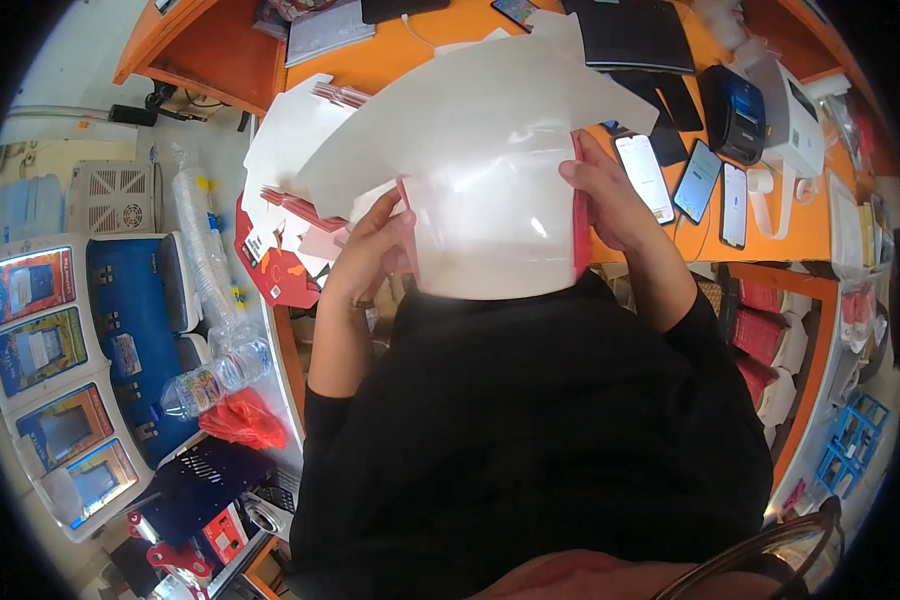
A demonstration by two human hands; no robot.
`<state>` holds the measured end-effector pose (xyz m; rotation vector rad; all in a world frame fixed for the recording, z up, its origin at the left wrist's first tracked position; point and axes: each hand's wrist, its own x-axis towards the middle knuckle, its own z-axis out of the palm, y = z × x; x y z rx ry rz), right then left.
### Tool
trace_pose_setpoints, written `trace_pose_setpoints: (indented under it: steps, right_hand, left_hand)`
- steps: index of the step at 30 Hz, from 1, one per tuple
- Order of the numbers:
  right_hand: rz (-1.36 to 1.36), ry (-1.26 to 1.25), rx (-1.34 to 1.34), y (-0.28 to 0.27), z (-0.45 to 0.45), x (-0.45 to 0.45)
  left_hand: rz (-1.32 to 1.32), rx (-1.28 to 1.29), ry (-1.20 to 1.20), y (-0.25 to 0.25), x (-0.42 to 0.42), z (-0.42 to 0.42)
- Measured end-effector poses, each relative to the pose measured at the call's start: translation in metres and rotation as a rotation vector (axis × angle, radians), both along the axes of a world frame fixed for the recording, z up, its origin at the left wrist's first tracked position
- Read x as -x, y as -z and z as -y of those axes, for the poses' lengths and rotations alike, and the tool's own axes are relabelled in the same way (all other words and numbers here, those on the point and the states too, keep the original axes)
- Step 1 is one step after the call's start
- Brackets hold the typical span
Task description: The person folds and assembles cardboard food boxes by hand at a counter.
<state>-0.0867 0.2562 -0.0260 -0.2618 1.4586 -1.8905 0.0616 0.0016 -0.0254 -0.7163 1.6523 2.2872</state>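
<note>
A large, glossy white cardboard box blank (487, 180) with flaps spreads out in front of my chest, over the table's front edge. Two of its sides are bent up and show red outer faces. My left hand (381, 244) grips the left folded side, thumb on the near face. On the opposite side, my right hand (606, 191) holds the red-backed edge between thumb and fingers. More flat white and red cardboard pieces (281, 161) lie in a loose pile beyond my left hand.
Three smartphones (695, 181) lie right of my right hand on the orange table (802, 232). Behind them stand a black printer (731, 112) and a white label printer (784, 112). At left are a drink dispenser (139, 337), a stack of plastic cups (204, 240) and a plastic bottle (195, 390).
</note>
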Motion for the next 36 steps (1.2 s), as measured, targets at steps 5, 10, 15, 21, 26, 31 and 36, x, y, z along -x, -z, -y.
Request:
trace_pose_setpoints:
  steps: [5, 10, 15, 21, 26, 31, 36]
  right_hand:
    - [0.234, -0.027, -0.016, 0.016, -0.009, 0.020]
    - [0.337, -0.107, 0.156, 0.008, 0.001, 0.020]
    - [-0.017, -0.056, 0.290, -0.007, 0.010, 0.011]
    - [-0.491, -0.275, 0.108, -0.013, 0.007, 0.004]
    - [-0.387, -0.207, 0.176, -0.017, 0.018, -0.001]
    - [-0.317, -0.187, 0.203, -0.017, 0.046, 0.004]
    - [-0.401, -0.298, 0.181, -0.012, 0.079, 0.011]
  left_hand:
    - [-0.412, 0.041, 0.014, 0.012, -0.001, 0.004]
    - [-0.765, 0.474, 0.151, -0.010, 0.013, -0.021]
    - [-0.831, 0.749, 0.148, -0.020, 0.018, -0.003]
    - [-0.758, 0.673, -0.001, -0.022, 0.009, -0.010]
    - [-0.796, 0.661, -0.041, -0.016, 0.006, -0.003]
    - [-0.769, 0.664, -0.110, -0.005, 0.002, 0.017]
    - [-0.785, 0.411, -0.335, -0.006, -0.006, 0.017]
